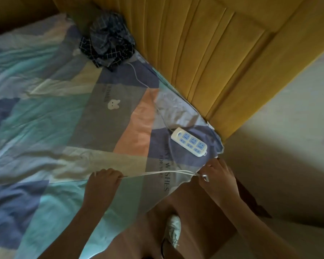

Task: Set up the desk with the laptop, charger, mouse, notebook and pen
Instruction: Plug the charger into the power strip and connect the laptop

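Head view: my left hand point(103, 179) and right hand point(218, 176) each grip an end of the white charger cable point(157, 173), stretched taut over the bed point(54, 109) beside the power strip point(189, 142).

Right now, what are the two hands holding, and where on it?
A white cable, stretched taut between them over the bed. The left hand grips one stretch; the right hand pinches the other end, near a small white loop.
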